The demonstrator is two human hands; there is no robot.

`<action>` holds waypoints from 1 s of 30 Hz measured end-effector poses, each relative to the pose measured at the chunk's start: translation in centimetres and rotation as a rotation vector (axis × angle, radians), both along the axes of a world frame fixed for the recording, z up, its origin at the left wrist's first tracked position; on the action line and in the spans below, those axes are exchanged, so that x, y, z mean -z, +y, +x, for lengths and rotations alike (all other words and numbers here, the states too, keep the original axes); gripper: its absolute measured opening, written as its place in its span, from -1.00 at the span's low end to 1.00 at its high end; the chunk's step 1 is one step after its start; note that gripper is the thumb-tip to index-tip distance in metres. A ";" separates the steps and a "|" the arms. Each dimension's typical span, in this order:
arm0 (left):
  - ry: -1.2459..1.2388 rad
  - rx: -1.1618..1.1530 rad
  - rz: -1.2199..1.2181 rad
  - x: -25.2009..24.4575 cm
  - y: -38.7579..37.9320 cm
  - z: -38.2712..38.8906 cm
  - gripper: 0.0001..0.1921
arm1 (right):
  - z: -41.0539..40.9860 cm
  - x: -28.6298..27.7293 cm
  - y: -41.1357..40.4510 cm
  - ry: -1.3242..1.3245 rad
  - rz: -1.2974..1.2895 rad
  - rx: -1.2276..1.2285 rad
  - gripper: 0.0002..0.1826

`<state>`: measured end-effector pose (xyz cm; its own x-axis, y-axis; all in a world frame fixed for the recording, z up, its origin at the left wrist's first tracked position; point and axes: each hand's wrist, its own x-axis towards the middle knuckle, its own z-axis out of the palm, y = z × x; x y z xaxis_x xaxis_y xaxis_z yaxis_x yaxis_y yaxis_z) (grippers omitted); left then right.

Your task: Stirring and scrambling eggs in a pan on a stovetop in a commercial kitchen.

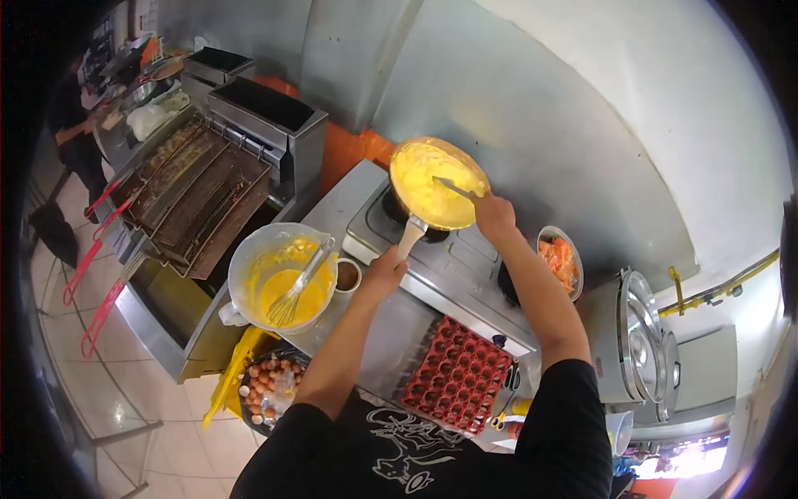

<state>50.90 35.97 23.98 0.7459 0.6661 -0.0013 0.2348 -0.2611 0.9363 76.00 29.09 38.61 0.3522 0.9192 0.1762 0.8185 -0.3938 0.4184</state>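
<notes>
My left hand (381, 274) grips the pale handle of a frying pan (479, 215) that is over a burner of a two-burner gas stove (464, 268). Soft yellow egg (419, 168) covers much of the pan's inside. In my right hand (495, 218) is a spatula (452, 185), its blade down in the egg. Left of the stove stands a translucent plastic pitcher (240, 274) of beaten egg, with a wire whisk (302, 280) leaning inside it. A small cup of brown powder (347, 275) sits between pitcher and stove.
A red plastic egg tray (458, 374) lies before the stove. Eggshells (265, 380) fill a bag-lined yellow bin at lower left. Deep fryer baskets (199, 206) with red handles stand left. A bowl of orange pieces (557, 259) and large metal pots (623, 337) are right. A person (78, 137) works far left.
</notes>
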 end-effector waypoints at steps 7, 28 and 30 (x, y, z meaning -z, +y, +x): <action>0.085 -0.013 -0.036 0.5 -0.3 0.2 -0.61 | -1.8 -12.1 -1.6 -0.183 -0.146 -0.075 -0.82; 0.146 -0.040 0.082 1.0 -0.7 0.7 -0.50 | 0.7 -10.0 1.8 -0.299 -0.491 0.078 -0.81; 0.129 -0.039 0.082 0.9 -0.6 0.6 -0.49 | 2.1 -9.7 1.5 -0.290 -0.454 0.069 -0.82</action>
